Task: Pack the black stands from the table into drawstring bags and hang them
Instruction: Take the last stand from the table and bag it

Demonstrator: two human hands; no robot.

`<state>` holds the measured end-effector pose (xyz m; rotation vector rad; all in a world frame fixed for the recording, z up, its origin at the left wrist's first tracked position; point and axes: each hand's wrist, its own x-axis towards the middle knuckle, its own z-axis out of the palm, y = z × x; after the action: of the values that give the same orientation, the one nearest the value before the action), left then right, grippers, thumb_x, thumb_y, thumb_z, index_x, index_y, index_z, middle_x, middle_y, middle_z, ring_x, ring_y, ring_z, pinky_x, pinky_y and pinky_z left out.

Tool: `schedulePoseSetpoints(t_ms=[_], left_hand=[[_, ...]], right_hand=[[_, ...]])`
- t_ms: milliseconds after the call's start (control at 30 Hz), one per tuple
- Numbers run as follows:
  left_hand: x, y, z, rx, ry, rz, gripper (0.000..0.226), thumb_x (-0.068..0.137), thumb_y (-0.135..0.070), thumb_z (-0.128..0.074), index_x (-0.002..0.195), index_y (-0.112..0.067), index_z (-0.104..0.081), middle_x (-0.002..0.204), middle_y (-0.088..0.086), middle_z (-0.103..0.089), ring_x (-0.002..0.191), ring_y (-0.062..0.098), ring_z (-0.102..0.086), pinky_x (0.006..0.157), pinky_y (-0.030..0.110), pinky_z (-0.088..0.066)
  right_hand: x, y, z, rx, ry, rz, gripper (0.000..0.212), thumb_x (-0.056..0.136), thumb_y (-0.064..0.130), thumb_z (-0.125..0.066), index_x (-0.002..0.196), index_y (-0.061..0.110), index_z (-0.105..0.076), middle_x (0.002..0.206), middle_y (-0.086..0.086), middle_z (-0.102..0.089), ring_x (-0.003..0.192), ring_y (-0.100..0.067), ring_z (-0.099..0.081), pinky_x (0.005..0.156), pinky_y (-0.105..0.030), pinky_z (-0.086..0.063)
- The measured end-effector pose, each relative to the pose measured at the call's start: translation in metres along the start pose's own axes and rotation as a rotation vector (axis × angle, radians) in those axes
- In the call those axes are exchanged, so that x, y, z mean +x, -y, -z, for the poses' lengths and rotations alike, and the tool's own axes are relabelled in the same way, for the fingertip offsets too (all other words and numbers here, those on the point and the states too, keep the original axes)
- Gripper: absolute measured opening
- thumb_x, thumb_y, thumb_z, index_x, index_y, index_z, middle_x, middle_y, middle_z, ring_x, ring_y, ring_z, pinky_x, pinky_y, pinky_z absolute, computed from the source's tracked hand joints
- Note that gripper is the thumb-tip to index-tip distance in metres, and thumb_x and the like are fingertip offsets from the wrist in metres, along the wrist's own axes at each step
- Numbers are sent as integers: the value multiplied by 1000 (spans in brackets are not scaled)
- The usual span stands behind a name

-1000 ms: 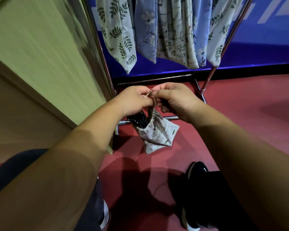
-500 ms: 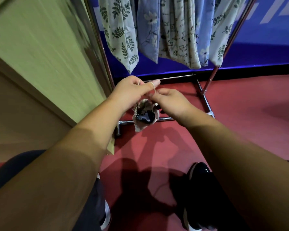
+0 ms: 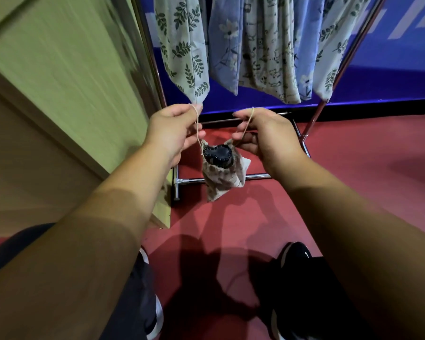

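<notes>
Open red floor (image 3: 353, 168) to the right, but the green wooden panel (image 3: 71, 82) hems the left and hanging patterned fabric bags (image 3: 255, 45) crowd the far side.

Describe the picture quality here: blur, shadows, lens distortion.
Head view: the green panel at left is smeared by motion blur, while the hands and the drawstring bag stay fairly sharp; light from above and behind throws a dark shadow of the person onto the red floor; the wide-angle lens balloons the near forearms and splays the rack's poles outward.
</notes>
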<state>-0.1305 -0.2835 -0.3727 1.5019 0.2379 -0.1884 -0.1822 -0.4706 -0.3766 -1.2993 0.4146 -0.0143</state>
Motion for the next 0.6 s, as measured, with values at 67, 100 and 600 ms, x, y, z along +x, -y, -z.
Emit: schedulePoseSetpoints(t_ms=[67,100,600], left_hand=[[-1,-4,-1,6,-18,-10,39,90,-51,-81,92,-13,-74,86,2,-67,74,14,-58,77,33,-64],[0,-6,-1,47,-26,1,52,84,-67,-78,88,-15,-71,87,1,-67,77,15,-59,79,34,-63],[-9,-27,-10,-382,-1,85,65,98,-81,-37,83,-19,-53,57,-2,-34,49,16,-45,73,35,-56]], right_hand=[[-1,-4,3,28,17,16,24,102,4,-58,108,12,-79,86,-6,-65,63,-17,-67,89,-54,-64],[-2,-4,4,49,29,17,13,103,10,-65,108,12,-77,85,-5,-63,61,-15,-64,85,-51,-66],[9,13,4,593,-211,-10,57,112,48,-47,66,15,-46,60,-8,-55,66,-23,-69,85,-44,-64]])
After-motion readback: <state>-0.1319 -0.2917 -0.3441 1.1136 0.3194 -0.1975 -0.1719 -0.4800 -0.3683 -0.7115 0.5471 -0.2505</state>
